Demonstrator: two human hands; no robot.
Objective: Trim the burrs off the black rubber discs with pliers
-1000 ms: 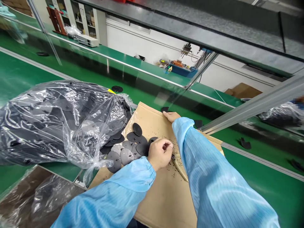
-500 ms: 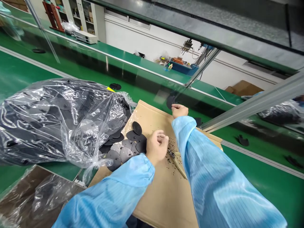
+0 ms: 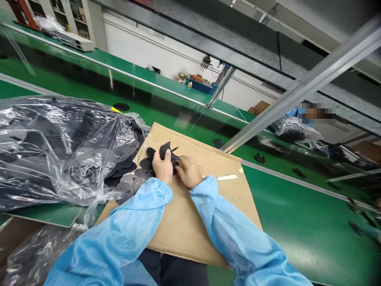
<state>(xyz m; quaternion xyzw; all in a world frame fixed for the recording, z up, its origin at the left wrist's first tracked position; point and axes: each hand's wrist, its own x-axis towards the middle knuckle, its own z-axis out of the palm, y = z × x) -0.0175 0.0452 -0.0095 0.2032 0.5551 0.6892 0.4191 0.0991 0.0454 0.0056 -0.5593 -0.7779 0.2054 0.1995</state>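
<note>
A: Where's the disc [image 3: 164,150]?
B: Above the cardboard's [image 3: 190,226] far-left part, beside the bag [image 3: 59,147]. Both the left hand [image 3: 163,169] and right hand [image 3: 187,172] pinch it.
A: Changed?
B: The right hand came back from the far edge to meet the left.

Hidden, cropped
Half the black round plastic disc [image 3: 165,150] under left hand [image 3: 163,169]; right hand [image 3: 188,172] fingertips hidden behind it. Left edge cuts clear plastic bag [image 3: 53,147].
</note>
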